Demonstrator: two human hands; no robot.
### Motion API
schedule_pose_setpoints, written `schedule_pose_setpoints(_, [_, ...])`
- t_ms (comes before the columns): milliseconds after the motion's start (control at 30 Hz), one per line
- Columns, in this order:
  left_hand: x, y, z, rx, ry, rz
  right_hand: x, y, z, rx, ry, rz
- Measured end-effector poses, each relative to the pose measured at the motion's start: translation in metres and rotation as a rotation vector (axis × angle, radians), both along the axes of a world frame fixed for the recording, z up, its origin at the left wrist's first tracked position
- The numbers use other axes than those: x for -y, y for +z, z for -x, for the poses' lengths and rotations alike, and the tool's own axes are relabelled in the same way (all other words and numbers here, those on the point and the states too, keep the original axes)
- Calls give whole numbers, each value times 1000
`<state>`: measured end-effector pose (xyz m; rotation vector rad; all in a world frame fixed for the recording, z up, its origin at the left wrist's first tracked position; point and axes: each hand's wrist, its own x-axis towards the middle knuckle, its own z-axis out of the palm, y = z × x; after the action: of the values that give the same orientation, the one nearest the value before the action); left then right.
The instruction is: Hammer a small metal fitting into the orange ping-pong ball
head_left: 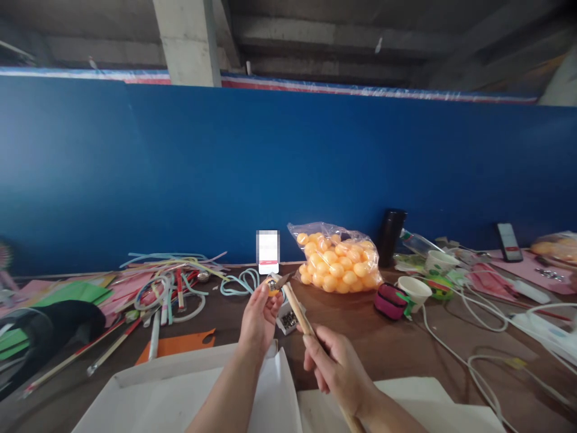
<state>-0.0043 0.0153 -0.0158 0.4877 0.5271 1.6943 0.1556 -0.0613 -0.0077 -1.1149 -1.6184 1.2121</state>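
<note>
My left hand [260, 319] is raised over the tabletop, its fingers closed on a small round orange piece [273, 293] with something shiny and silvery at its top. My right hand [336, 361] grips a long wooden stick [297, 310], which slants up and to the left. Near the stick's upper end a dark, pointed tip [282, 281] meets or nearly meets the orange piece; I cannot tell which. Just behind the hands, a small white box [288, 317] holds several small metal bits.
A clear bag of orange balls [338, 264] stands behind my right hand. White trays or sheets [180, 391] lie under my forearms. Tubes and coloured paper [171, 288] crowd the left; a paper cup [415, 291], pink pouch [390, 302] and white cables [484, 373] occupy the right.
</note>
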Motion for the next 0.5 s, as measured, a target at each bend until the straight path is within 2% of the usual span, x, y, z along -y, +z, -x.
schedule_pose_setpoints(500, [2,1,-2,-64,-18,-24,0,2,-1,-30,0,16])
